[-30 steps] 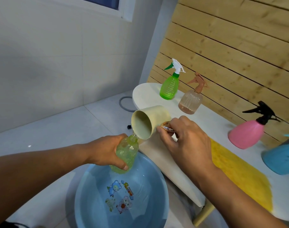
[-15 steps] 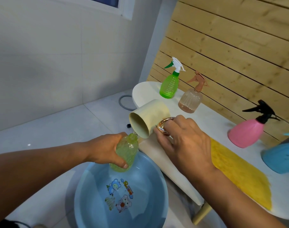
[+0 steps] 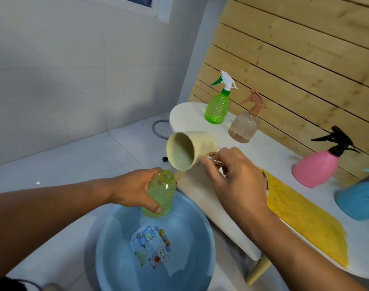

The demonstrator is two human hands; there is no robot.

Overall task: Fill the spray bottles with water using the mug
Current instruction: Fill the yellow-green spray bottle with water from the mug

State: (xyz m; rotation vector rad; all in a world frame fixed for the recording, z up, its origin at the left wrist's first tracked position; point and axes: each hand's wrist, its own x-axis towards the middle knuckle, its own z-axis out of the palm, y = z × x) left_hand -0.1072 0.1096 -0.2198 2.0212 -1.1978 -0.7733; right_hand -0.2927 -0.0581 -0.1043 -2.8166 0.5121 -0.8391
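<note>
Head view: the left hand (image 3: pixel 135 191) grips an uncapped green bottle (image 3: pixel 161 196) above the basin (image 3: pixel 192 238), while the right hand (image 3: pixel 235 175) holds the tipped mug (image 3: pixel 191 150) by its handle.

The blue bottle (image 3: pixel 356 201) is cut off by the right edge, its top unseen.

Two bare, sleeveless forearms

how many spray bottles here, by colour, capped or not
green with sprayer: 1
green, open neck, held by left hand: 1
clear brownish: 1
pink: 1
blue, partly cut off at the edge: 1
total: 5
</note>
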